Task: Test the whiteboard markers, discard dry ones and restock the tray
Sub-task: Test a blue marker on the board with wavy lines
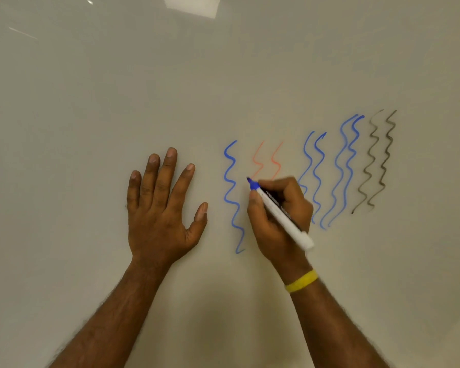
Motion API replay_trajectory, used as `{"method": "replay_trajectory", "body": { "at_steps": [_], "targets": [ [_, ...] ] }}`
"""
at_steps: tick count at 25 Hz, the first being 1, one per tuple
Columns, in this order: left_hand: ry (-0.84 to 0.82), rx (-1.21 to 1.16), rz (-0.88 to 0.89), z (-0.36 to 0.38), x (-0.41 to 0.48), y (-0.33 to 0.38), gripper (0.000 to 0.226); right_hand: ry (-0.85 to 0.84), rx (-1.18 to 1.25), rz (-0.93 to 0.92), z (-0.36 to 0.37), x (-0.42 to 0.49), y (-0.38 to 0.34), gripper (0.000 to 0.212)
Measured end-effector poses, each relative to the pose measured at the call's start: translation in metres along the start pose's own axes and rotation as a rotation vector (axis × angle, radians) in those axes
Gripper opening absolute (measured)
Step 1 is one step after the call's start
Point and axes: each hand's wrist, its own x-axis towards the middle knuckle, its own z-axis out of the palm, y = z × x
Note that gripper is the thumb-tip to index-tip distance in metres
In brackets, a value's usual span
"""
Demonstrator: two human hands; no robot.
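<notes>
I see the right hand (278,216) with fingers wrapped round an uncapped blue whiteboard marker (279,211), tip touching the whiteboard (91,102) just right of a fresh blue squiggle (233,195). Left hand (160,205) lies flat on the board, fingers spread, holding nothing. Faint red squiggles (267,160), more blue and black squiggles (377,160) further right. Yellow wristband (302,281) on right wrist
</notes>
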Motion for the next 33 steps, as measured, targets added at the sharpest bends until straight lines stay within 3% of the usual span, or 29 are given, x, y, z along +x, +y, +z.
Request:
{"method": "replay_trajectory", "body": {
  "at_steps": [7, 33],
  "targets": [
    [-0.005, -0.001, -0.001, -0.001, -0.002, 0.000, 0.063, 0.019, -0.003, 0.000, 0.016, 0.036, -0.003, 0.010],
    [-0.182, -0.011, -0.114, -0.009, -0.063, 0.012, 0.072, -0.117, -0.140, 0.261, -0.038, -0.101, 0.041, 0.010]
  ]
}}
